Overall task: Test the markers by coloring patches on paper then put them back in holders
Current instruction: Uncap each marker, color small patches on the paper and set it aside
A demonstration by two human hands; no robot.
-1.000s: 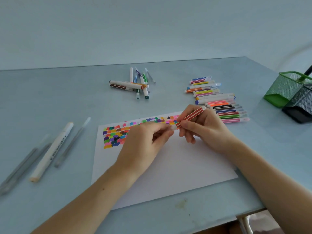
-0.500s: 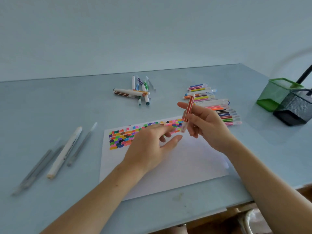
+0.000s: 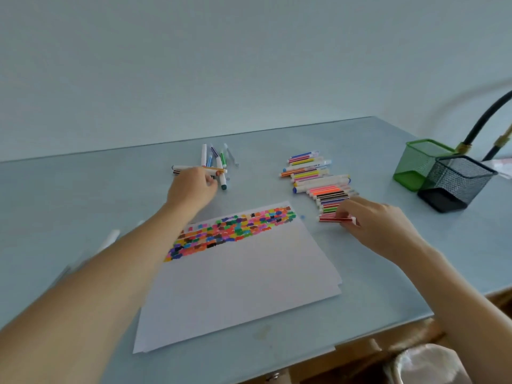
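Mid-cycle: right hand [image 3: 371,225] pinching red marker [image 3: 332,218] down at near end of tested row [image 3: 318,178], right of paper [image 3: 238,273]. Left hand [image 3: 192,187] curled over far pile [image 3: 214,164], grasp unclear. Next: pick untested marker, uncap.

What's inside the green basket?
Through the green basket's mesh it looks empty, with no markers standing in it. The black basket in front hides its near right corner, so that part cannot be seen.
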